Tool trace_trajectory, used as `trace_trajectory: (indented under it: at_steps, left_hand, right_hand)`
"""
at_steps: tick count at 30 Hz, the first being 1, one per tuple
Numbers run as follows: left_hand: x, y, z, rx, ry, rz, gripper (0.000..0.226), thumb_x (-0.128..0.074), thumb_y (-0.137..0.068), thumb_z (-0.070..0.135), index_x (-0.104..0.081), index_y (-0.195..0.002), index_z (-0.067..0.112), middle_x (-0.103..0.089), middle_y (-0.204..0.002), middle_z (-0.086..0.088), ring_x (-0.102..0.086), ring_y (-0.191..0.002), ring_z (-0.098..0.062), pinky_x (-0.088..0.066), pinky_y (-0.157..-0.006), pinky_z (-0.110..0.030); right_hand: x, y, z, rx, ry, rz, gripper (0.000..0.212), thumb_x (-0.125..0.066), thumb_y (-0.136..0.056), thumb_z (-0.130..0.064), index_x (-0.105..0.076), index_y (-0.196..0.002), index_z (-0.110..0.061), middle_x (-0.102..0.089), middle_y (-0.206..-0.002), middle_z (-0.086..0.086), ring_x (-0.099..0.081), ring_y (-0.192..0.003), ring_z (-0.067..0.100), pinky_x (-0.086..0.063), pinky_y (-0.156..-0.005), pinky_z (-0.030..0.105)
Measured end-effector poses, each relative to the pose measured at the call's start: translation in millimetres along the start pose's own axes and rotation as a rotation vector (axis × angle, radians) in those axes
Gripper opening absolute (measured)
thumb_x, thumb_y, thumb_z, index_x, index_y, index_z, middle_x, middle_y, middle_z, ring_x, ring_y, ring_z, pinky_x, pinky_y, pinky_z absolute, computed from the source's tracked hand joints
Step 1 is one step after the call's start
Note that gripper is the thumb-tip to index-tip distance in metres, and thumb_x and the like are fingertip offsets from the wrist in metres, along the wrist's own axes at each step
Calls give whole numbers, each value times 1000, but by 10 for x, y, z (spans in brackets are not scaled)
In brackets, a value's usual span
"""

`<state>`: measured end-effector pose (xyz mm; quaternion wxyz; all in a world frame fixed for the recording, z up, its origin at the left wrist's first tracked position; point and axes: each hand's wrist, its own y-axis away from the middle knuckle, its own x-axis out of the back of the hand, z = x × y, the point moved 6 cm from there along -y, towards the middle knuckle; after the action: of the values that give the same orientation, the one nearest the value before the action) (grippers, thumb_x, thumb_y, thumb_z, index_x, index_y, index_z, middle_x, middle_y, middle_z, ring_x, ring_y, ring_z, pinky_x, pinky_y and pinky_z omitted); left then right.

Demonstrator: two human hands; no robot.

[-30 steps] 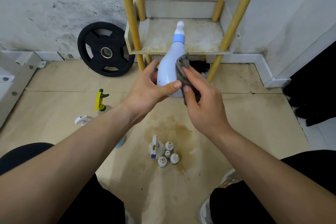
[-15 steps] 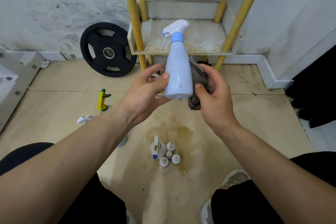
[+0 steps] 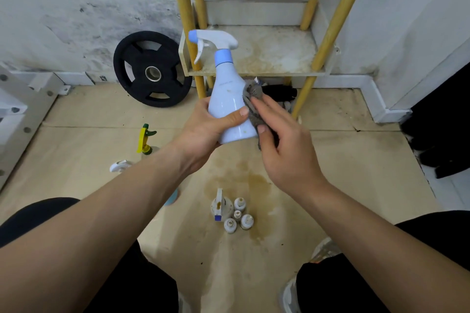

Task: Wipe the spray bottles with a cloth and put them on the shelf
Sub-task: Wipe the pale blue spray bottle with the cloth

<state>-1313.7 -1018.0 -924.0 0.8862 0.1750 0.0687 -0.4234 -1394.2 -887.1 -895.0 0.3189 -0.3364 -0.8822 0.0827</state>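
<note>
My left hand (image 3: 203, 132) grips the lower body of a pale blue spray bottle (image 3: 226, 94), held upright in front of me with its white trigger head pointing left. My right hand (image 3: 284, 150) holds a dark grey cloth (image 3: 251, 107) against the bottle's right side. Behind them stands the shelf (image 3: 277, 56), a stained white board between yellow posts, with nothing on it. On the floor stand a yellow-and-green sprayer (image 3: 145, 138), a white spray head (image 3: 119, 165) partly hidden by my left arm, and a white spray bottle with three small bottles (image 3: 230, 211).
A black weight plate (image 3: 152, 68) leans on the wall left of the shelf. A white metal frame (image 3: 15, 109) is at the far left. Dark items lie under the shelf (image 3: 279, 91) and at the right edge. The floor has a brown stain (image 3: 256, 185).
The bottle has been turned so its trigger head now points left. My right hand shifted the cloth from behind the bottle's base to its right side.
</note>
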Motion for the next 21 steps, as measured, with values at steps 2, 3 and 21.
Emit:
trace_trajectory:
  at_steps: [2,3,21]
  left_hand:
    - [0,-9,1,-6,-29,-31,56,-81,-83,17,-57,-132,2,-70,-125,-15,-69,-114,-30,-58,-92,-44]
    - [3,-6,-1,12,-40,-43,66,-81,-82,19,-50,-139,4,-66,-131,-16,-67,-118,-31,-56,-97,-48]
    - [97,27,217,-22,-103,-8,48,-72,-89,5,-57,-135,8,-70,-124,-14,-71,-108,-30,-61,-88,-45]
  right_hand:
    - [-15,-17,31,12,65,-17,49,-46,-98,1,-50,-147,-9,-47,-154,11,-39,-145,16,-28,-119,17]
    - [8,-46,69,-9,80,-9,49,-46,-99,1,-50,-147,-9,-47,-154,10,-40,-145,16,-27,-119,17]
    - [-25,46,47,96,63,-27,49,-51,-98,3,-53,-145,-9,-44,-156,7,-37,-148,16,-32,-121,33]
